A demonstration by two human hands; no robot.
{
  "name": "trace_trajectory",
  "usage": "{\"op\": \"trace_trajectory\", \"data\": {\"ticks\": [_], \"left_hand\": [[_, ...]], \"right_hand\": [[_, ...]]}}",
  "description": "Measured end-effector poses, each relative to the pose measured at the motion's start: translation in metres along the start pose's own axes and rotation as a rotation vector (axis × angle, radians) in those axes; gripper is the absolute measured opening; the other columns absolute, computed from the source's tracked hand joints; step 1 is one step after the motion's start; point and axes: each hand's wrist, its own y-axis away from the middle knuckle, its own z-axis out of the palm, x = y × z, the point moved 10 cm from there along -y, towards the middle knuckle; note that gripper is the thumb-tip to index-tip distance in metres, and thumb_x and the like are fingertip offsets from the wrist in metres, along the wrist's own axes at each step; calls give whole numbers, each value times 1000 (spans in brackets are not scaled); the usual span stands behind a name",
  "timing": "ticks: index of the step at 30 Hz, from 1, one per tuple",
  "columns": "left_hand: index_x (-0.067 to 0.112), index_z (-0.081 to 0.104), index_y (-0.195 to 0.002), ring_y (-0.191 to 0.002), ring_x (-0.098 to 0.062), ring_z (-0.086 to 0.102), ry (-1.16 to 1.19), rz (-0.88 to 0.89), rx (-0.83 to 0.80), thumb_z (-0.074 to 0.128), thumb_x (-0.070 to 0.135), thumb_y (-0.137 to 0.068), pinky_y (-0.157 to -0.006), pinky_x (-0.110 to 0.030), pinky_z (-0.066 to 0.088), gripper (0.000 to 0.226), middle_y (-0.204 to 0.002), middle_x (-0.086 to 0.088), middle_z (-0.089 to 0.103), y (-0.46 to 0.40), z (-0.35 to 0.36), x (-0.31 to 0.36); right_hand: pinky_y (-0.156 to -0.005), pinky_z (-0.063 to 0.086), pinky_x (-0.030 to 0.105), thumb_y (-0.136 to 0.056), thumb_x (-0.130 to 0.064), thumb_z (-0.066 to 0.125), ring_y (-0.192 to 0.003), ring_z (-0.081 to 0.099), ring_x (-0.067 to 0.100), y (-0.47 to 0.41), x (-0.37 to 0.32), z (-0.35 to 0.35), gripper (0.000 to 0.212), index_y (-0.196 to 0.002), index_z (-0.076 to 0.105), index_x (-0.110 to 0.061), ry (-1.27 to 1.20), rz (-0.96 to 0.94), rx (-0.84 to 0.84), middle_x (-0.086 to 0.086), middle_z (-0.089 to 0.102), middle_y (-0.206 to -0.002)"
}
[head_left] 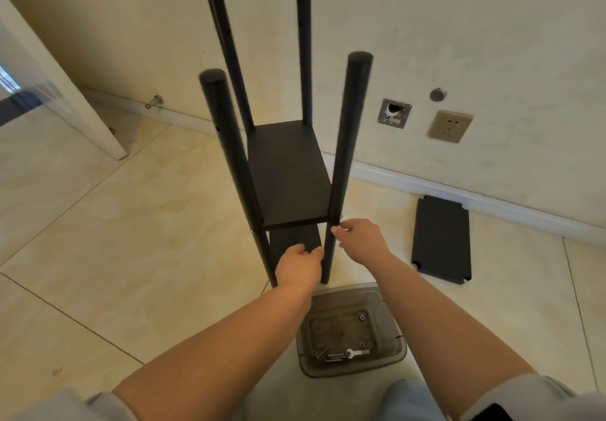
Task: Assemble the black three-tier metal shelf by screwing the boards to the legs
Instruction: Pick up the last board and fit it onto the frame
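Your left hand grips the near right leg to steady it while your right hand pinches a screw at the middle board.

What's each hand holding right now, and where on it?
Left hand grips the near right leg low down, below the mounted board. Right hand pinches something small at that leg's joint with the board, probably a screw; too small to tell.
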Motion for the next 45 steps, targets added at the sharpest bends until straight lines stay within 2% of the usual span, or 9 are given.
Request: {"op": "trace_trajectory", "data": {"ticks": [2, 5, 11, 15, 17, 27, 35, 42, 45], "left_hand": [[17, 41, -141, -128, -20, 45, -46, 85, -90, 51, 28, -96, -102, -29, 35, 47, -138, -1, 49, 4, 29, 11], [22, 38, -142, -128, -17, 45, -152, 212, -157, 49, 26, -97, -101, -27, 37, 47, -143, 1, 46, 6, 64, 24], [27, 23, -148, -135, -21, 36, -390, 329, -230, 49, 27, -97, -107, -34, 34, 57, -151, 1, 33, -18, 151, 36], [28, 16, -150, -137, -23, 34, -480, 395, -270, 48, 30, -98, -108, -34, 33, 61, -154, 2, 27, -40, 215, 42], [29, 14, -150, -139, -24, 30, -537, 395, -296, 46, 32, -98, -109, -34, 32, 61, -156, 2, 23, -54, 245, 39], [20, 10, -151, -141, -24, 24, -731, 379, -417, 48, 32, -97, -109, -35, 30, 67, -157, -2, 17, -124, 355, 10], [16, 16, -150, -135, -26, 34, -745, 331, -475, 50, 31, -95, -101, -34, 35, 67, -154, -5, 20, -170, 408, -16], [13, 23, -148, -129, -27, 41, -677, 226, -546, 53, 27, -91, -90, -27, 35, 65, -148, -7, 32, -188, 426, -46], [9, 38, -139, -116, -26, 49, -646, 214, -572, 54, 22, -91, -90, -29, 39, 52, -139, -8, 45, -191, 429, -51]], "right_hand": [[-88, 42, 29, -97, -35, 46, -107, 57, 20, -1, 7, 0, 42, -129, 56, -8, 25, -36, -39, 9, 59, -127], [-99, 38, 31, -98, -34, 45, -121, 50, 23, -7, 30, -13, 45, -138, 44, -15, 20, -28, -26, 7, 53, -135], [-104, 36, 39, -97, -40, 43, -131, 41, 26, -33, 136, -46, 53, -145, 31, -20, -7, 165, 90, 5, 41, -146], [-106, 36, 41, -98, -40, 41, -133, 38, 27, -61, 190, -60, 52, -144, 32, -19, 27, 242, 130, 4, 39, -147], [-103, 37, 40, -99, -38, 41, -130, 41, 26, -76, 215, -67, 49, -143, 35, -17, 25, 271, 142, 5, 42, -144], [-108, 32, 42, -97, -39, 45, -140, 27, 25, -134, 333, -69, 60, -148, 24, -17, 51, 445, 158, 4, 28, -153], [-108, 32, 41, -95, -36, 50, -138, 27, 28, -169, 386, -64, 62, -148, 24, -15, 84, 496, 218, 8, 28, -151], [-106, 34, 40, -92, -29, 53, -135, 30, 27, -178, 408, -69, 62, -146, 26, -15, 70, 518, 274, 7, 29, -150], [-106, 34, 40, -91, -24, 54, -134, 31, 27, -178, 418, -71, 63, -146, 27, -14, 27, 534, 312, 5, 28, -150]]}}
